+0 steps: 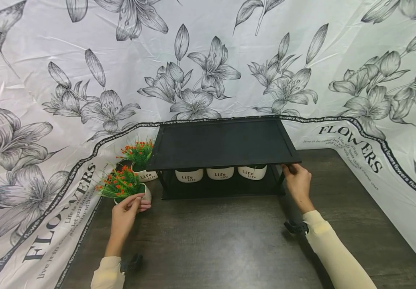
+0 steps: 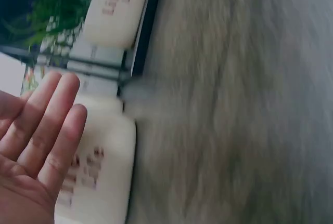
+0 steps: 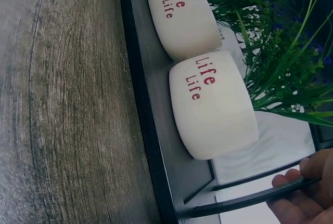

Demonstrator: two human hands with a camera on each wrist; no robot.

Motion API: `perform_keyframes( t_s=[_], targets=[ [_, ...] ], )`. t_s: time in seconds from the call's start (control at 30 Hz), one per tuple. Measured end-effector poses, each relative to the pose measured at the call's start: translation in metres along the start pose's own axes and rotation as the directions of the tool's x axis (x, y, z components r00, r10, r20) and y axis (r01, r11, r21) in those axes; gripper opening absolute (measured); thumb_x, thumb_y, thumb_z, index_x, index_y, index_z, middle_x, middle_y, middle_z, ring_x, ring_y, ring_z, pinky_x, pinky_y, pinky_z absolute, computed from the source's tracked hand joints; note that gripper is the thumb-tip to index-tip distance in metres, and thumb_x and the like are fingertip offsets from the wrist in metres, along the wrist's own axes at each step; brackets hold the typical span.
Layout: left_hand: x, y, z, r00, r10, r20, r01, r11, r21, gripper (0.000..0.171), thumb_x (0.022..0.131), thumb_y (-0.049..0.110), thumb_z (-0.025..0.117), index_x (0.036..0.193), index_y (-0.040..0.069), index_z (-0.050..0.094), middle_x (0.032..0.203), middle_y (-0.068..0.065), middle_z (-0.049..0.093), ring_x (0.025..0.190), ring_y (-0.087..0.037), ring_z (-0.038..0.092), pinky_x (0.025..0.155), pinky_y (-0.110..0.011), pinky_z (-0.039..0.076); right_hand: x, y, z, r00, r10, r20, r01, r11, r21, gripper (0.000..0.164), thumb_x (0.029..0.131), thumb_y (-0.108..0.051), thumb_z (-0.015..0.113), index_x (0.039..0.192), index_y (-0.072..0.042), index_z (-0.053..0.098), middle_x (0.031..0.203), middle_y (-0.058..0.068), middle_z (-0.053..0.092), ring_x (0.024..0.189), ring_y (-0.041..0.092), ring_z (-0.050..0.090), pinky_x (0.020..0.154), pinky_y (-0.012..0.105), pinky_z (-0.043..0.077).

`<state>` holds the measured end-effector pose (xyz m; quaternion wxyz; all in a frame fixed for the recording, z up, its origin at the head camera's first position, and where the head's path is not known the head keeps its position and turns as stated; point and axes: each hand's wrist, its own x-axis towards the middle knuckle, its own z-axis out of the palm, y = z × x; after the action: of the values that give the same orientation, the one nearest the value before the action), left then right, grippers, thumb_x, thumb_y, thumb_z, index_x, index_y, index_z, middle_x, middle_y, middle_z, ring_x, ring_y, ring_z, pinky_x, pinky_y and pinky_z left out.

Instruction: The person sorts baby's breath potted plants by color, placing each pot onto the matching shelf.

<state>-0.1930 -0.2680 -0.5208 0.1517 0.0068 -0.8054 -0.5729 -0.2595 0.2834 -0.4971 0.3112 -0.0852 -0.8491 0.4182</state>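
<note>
A two-tier black shelf (image 1: 222,144) stands at the back of the table, and three white pots marked "Life" sit on its lower tier, one being the right-hand pot (image 1: 252,173). My right hand (image 1: 298,182) grips the shelf's right side; in the right wrist view its fingers curl round a thin black upright (image 3: 250,201). Left of the shelf stand two pots with orange flowers, the front pot (image 1: 146,193) and the rear pot (image 1: 147,176). My left hand (image 1: 126,210) is right at the front pot, its fingers extended in the left wrist view.
A white cloth with printed lilies (image 1: 193,80) hangs behind the dark wooden table (image 1: 226,241) and along both sides. Green plants with small purple flowers (image 3: 281,52) grow from the pots inside the shelf. Both wrists wear black straps (image 1: 296,227).
</note>
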Motion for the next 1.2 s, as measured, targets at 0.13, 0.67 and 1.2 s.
perform_keyframes(
  t_s=[0.13,0.67,1.2],
  targets=[
    [-0.003,-0.008,-0.017,0.999,-0.032,-0.022,0.032,0.999,0.008,0.028,0.111,0.011,0.059,0.127,-0.007,0.073,0.099,-0.023,0.081,0.079,-0.013,0.081,0.075,-0.03,0.065,0.0,0.002,0.0,1.0,-0.008,-0.004,0.008,1.0,0.002,0.02,0.102,-0.011,0.073,0.117,0.0,0.08,0.11,0.023,0.079,0.101,0.041,0.079,0.088,0.058,0.061],
    [0.01,-0.036,-0.046,0.947,-0.112,-0.3,0.167,0.972,0.166,0.037,0.099,0.004,0.063,0.135,-0.002,0.057,0.12,0.001,0.057,0.101,-0.003,0.055,0.075,-0.006,0.041,-0.002,0.002,-0.001,0.999,-0.018,0.035,0.017,0.999,0.028,0.023,0.106,-0.014,0.069,0.121,0.0,0.079,0.109,0.024,0.079,0.101,0.044,0.078,0.086,0.062,0.061],
    [0.032,-0.038,-0.045,0.964,-0.238,0.114,0.233,0.971,0.056,0.121,0.084,0.003,0.088,0.169,0.018,0.004,0.172,-0.015,0.021,0.155,-0.024,0.027,0.13,-0.04,0.021,0.0,0.006,-0.001,0.999,-0.032,0.014,0.032,0.999,0.022,0.02,0.103,-0.014,0.072,0.116,-0.001,0.081,0.107,0.023,0.08,0.099,0.042,0.079,0.083,0.061,0.061]
  ],
)
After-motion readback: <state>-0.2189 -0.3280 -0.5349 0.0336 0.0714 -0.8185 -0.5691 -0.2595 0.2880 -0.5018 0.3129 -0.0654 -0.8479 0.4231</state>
